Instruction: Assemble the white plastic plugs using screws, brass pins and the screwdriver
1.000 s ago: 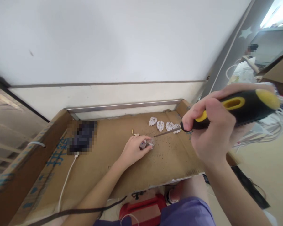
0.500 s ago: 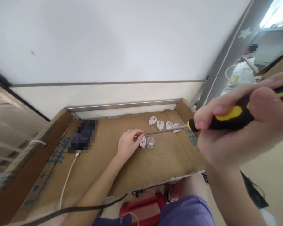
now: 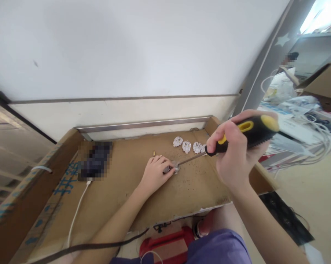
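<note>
My right hand [image 3: 232, 154] is wrapped round a black and yellow screwdriver [image 3: 260, 134]. Its shaft slants down to the left, and the tip meets a small clear plastic plug piece [image 3: 176, 168] on the cardboard. My left hand [image 3: 157, 171] is closed on this plug piece, thumb and fingers pressing from the left and covering part of it. Whether the white half seen earlier lies under these fingers, I cannot tell. Beyond the screwdriver, several white plug pieces [image 3: 186, 146] with metal pins lie in a row, the rightmost partly hidden by my right hand.
A small brass-coloured piece [image 3: 154, 153] lies above my left hand. Dark specks dot the cardboard surface [image 3: 201, 187]. At left is a blurred-out dark device [image 3: 96, 161] with a white cable [image 3: 78, 214]. Raised cardboard edges [image 3: 55, 161] border the sides; a white panel [image 3: 127, 47] stands behind.
My right hand has moved down and left, bringing the screwdriver tip to the plug piece. My left hand has shifted slightly right, onto the clear piece, uncovering the brass-coloured piece.
</note>
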Demonstrator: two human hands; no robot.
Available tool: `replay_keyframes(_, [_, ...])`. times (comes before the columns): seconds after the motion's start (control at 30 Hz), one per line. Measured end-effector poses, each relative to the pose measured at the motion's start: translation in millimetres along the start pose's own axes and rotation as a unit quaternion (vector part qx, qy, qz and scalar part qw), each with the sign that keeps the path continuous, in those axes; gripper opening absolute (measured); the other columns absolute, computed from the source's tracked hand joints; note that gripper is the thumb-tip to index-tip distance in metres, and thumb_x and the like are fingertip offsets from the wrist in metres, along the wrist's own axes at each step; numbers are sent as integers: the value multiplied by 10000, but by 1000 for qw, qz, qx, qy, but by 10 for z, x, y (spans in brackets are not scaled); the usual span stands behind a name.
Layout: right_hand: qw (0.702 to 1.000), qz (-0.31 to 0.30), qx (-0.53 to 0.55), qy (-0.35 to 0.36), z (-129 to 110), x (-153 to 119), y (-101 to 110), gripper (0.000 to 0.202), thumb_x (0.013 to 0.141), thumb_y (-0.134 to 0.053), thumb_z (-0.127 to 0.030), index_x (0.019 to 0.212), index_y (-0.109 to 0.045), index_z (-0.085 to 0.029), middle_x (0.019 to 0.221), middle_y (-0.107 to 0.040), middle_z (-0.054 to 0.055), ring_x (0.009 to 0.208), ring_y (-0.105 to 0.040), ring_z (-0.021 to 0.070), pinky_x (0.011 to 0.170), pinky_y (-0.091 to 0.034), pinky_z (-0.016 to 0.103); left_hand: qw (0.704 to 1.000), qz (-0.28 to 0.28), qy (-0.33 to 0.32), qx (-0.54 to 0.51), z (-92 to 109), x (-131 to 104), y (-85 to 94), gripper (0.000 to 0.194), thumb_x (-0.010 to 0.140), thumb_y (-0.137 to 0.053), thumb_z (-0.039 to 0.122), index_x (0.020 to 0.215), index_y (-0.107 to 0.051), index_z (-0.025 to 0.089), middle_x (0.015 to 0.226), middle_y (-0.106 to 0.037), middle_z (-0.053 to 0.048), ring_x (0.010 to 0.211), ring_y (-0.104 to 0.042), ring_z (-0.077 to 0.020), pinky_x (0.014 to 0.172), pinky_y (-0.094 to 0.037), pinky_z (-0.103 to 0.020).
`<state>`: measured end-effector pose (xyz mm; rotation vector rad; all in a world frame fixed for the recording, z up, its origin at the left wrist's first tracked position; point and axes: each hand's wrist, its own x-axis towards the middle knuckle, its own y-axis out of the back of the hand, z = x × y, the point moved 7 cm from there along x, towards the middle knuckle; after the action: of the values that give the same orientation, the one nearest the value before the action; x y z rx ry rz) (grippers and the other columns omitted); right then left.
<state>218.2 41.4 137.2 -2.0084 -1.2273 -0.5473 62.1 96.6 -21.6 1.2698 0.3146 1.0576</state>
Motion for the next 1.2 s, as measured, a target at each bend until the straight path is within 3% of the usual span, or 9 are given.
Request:
replay_keyframes(0.13, [1000,-1,1,-4,28,8,-3,154,799,-576,-218,839,-428,-228,638,-428,-58,367,-414,55,338,-320,217,1000,-3,19,-4,-19,7,7,149,834,-549,344,799,-656,247,914,-654,0,913,-537,-187,818,-357,-342])
replay_keyframes(0.43, [1000,-9,15,2,38,34,16,171,784,-588,-204,843,-429,-225,638,-425,-57,366,-423,65,343,-324,229,998,-30,-18,-45,-1,-51,37,172,873,-501,361,869,-632,250,884,-669,22,857,-562,-158,806,-376,-315])
replay_keyframes(0.67, [999,-20,25,-4,34,36,5,166,796,-580,-206,852,-424,-216,657,-439,-59,375,-446,67,346,-341,233,999,-19,-33,-22,8,-64,48,155,870,-479,299,845,-616,230,819,-676,5,819,-579,-169,794,-409,-328])
replay_keyframes(0.9, [1000,-20,17,12,36,44,-10,167,801,-580,-228,835,-416,-223,634,-423,-69,355,-413,51,330,-323,215,992,-18,1,-122,-38,-41,-11,234,839,-517,268,1064,-583,262,884,-678,7,828,-599,-162,795,-450,-327])
replay_keyframes(1.2, [1000,-21,8,18,22,44,-9,170,799,-575,-231,828,-409,-213,618,-420,-74,353,-416,56,326,-327,208,989,2,-13,-149,-22,-48,7,193,881,-465,304,951,-634,242,897,-673,-16,834,-600,-152,797,-457,-314])
